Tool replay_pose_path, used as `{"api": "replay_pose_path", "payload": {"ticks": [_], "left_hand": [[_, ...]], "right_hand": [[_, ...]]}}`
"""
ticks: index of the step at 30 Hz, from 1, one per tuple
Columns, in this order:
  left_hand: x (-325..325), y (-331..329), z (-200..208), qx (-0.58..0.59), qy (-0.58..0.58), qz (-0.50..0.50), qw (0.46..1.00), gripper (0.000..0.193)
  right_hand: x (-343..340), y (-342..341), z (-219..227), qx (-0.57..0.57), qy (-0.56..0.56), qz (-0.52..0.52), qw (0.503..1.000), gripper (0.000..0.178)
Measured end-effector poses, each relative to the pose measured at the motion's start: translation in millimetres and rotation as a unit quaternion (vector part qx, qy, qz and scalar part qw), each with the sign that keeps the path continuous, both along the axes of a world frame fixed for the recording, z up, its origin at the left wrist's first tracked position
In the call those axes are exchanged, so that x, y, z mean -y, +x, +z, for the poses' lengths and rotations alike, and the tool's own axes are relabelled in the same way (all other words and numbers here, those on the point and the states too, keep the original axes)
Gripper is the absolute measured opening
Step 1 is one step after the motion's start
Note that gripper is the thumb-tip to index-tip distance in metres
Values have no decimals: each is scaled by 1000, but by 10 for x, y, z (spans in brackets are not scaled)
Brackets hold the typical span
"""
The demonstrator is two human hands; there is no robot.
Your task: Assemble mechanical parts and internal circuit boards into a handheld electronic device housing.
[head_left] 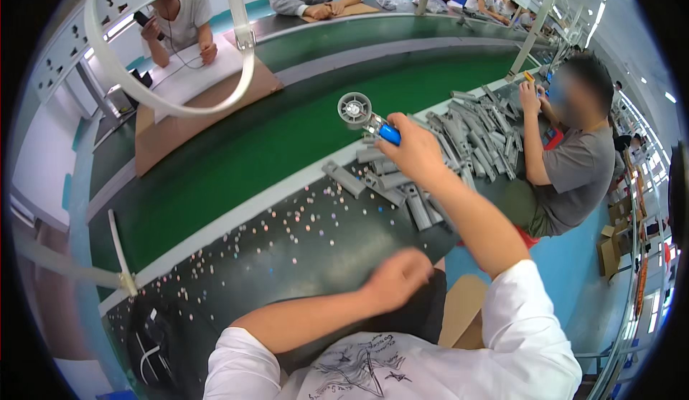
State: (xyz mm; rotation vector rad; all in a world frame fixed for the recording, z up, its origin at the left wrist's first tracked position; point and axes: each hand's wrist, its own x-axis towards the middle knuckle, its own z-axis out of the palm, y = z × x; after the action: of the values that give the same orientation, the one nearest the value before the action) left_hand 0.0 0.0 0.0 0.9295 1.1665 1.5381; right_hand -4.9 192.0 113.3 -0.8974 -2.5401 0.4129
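My right hand [418, 149] reaches out over the bench, its fingers wrapped round a small handheld fan without its casing. The fan has a blue cylindrical body [390, 134] and a round grey fan head [354, 110] that points away to the left, over the green belt. A pile of grey handle shells [470, 131] lies beneath and beyond this hand. Close to my body, above the near edge of the bench, my left hand [402, 278] is blurred with its fingers curled in. Whatever it may hold is hidden.
Small pale round pieces [294, 220] are scattered across the dark bench [344, 256]. A green conveyor belt [301, 138] runs along its far side. A co-worker [581, 149] sits at the right; others sit across the belt. A black bag [151, 335] lies at the lower left.
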Motion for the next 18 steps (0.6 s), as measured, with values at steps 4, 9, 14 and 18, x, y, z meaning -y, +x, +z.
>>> {"api": "replay_pose_path", "payload": {"ticks": [4,9,14,18], "left_hand": [[381,39,142,169,-1,192,967,37],[782,306,466,246,44,229,941,54],[1228,453,445,343,12,169,924,52],[1450,523,349,361,38,131,922,50]], "right_hand": [[1049,706,-349,-154,-118,26,981,53],[1872,1198,-491,-141,-154,95,973,53],[2397,1566,-660,-127,-114,152,973,61],[2407,1756,-610,-167,-109,212,957,56]]}}
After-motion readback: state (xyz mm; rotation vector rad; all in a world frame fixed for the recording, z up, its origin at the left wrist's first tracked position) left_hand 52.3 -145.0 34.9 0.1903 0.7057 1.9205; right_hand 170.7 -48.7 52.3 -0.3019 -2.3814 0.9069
